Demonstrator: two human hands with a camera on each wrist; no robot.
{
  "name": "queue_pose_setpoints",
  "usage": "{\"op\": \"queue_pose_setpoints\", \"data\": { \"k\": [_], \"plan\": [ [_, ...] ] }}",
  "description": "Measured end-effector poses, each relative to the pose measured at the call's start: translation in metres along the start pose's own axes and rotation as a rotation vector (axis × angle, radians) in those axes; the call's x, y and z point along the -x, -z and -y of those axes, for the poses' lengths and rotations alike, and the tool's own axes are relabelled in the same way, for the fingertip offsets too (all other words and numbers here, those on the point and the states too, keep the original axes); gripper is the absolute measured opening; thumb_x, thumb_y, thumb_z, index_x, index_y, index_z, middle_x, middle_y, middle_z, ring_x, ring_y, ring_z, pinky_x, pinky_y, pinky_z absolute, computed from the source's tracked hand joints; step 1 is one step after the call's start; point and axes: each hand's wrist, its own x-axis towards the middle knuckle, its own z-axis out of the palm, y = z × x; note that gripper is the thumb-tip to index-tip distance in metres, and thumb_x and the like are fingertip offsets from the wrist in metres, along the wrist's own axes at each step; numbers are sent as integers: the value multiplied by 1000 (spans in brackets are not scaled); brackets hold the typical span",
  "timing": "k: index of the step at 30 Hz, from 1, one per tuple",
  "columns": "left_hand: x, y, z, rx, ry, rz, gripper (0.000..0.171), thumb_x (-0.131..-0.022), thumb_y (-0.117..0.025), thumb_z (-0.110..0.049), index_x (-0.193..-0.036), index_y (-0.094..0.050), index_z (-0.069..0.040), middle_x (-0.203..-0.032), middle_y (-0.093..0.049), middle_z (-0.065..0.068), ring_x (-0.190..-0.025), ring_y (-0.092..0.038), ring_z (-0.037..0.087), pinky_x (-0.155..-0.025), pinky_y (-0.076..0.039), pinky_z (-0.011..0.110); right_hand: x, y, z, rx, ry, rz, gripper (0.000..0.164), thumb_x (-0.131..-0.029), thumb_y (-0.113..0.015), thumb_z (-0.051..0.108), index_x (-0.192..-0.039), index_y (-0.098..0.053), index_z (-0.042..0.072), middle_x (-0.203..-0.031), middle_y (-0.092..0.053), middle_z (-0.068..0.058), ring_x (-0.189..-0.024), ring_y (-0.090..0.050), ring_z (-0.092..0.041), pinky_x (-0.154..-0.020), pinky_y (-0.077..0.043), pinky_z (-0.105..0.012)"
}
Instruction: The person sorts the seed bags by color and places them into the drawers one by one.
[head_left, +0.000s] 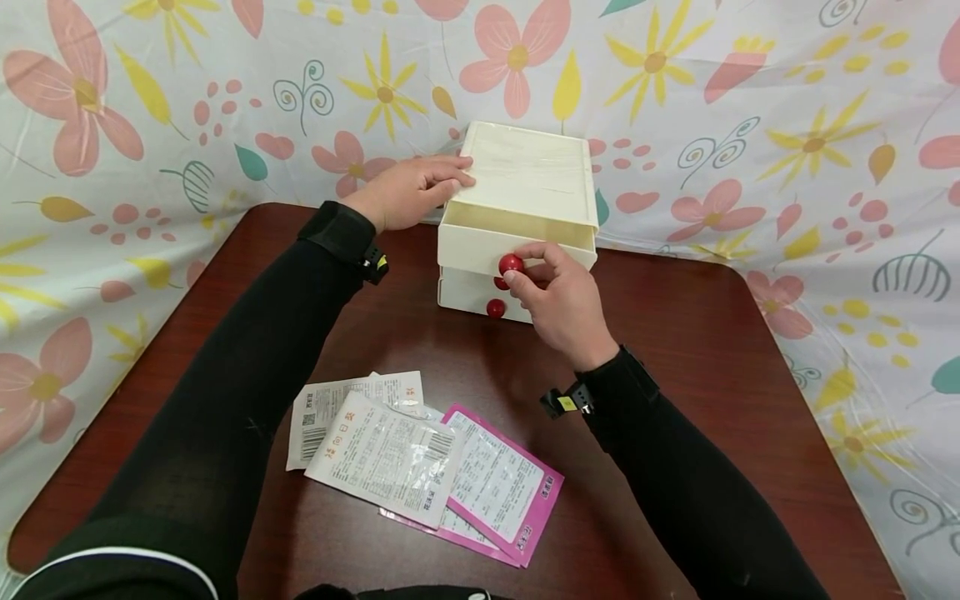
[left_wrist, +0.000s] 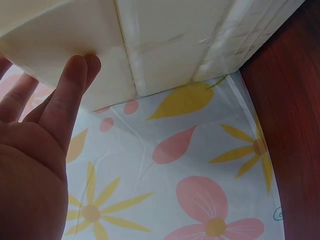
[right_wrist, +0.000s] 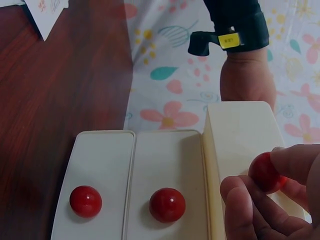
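A cream drawer box stands at the back of the table, its top drawer pulled partly out. My right hand pinches that drawer's round red knob between thumb and fingers. Two lower drawers, flush with the box, carry a red knob each, the middle knob and the bottom knob. My left hand rests against the box's upper left edge with fingers extended. In the left wrist view, its fingertips touch the cream side. The drawer's inside is mostly hidden.
White printed packets and pink-edged packets lie overlapping on the dark wooden table in front of the box. Floral cloth hangs behind and beside the table.
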Motion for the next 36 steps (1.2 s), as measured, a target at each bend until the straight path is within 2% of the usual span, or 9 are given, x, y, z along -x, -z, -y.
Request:
{"op": "queue_pose_setpoints", "data": {
  "k": [13, 22, 36],
  "plan": [
    [0, 1, 0, -6, 11, -3, 45, -108, -38, -38, -143, -59, -19, -156, -36, -10, -145, -21, 6, -114, -25, 31, 11, 1, 5, 13, 15, 5, 28, -95, -71, 27, -120, -63, 15, -96, -73, -1, -76, -64, -17, -66, -51, -38],
    [-1, 1, -1, -5, 6, -6, 45, -107, -38, -38, -143, -59, -18, -156, -36, -9, -145, -20, 6, -114, -25, 31, 17, 3, 9, 47, 22, 15, 28, -96, -71, 26, -121, -64, 16, -98, -72, -1, -85, -64, -15, -68, -51, -38],
    [-1, 1, -2, 6, 10, -6, 45, -107, -38, -37, -142, -59, -18, -156, -37, -10, -145, -20, 6, -114, -25, 31, 28, 5, 13, 50, 34, 33, 28, -96, -71, 25, -121, -63, 16, -95, -72, 0, -78, -63, -16, -65, -53, -37]
  ]
}}
